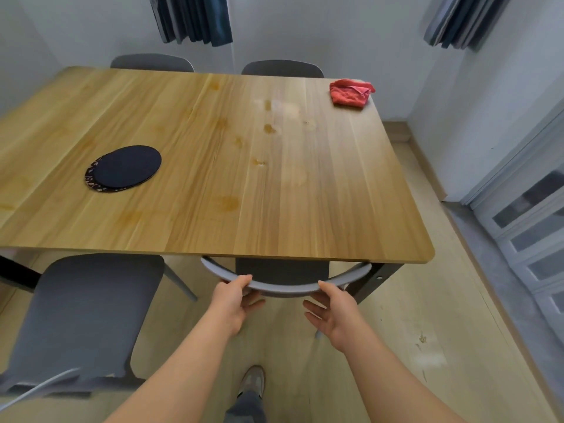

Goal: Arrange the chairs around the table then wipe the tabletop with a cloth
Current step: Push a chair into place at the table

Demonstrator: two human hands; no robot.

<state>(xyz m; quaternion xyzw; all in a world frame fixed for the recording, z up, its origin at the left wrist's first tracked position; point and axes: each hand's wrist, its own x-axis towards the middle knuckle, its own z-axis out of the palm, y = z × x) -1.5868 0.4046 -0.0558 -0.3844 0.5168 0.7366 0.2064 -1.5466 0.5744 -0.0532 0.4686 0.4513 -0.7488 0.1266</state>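
Left hand [232, 300] gripping curved back of grey chair [283, 277], seat tucked under near edge of table [305, 209]. Right hand [331, 312] open, fingers spread, thumb touching chair back. Second chair [88, 315] at near left, not pushed in. Red cloth [351, 92] crumpled at far right corner of tabletop.

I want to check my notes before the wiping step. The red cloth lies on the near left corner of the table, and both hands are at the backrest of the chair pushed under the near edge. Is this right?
Not quite. The head view shows the red cloth on the far right corner of the table, not the near left. The rest holds: the left hand and right hand are at the backrest of the chair under the near edge.
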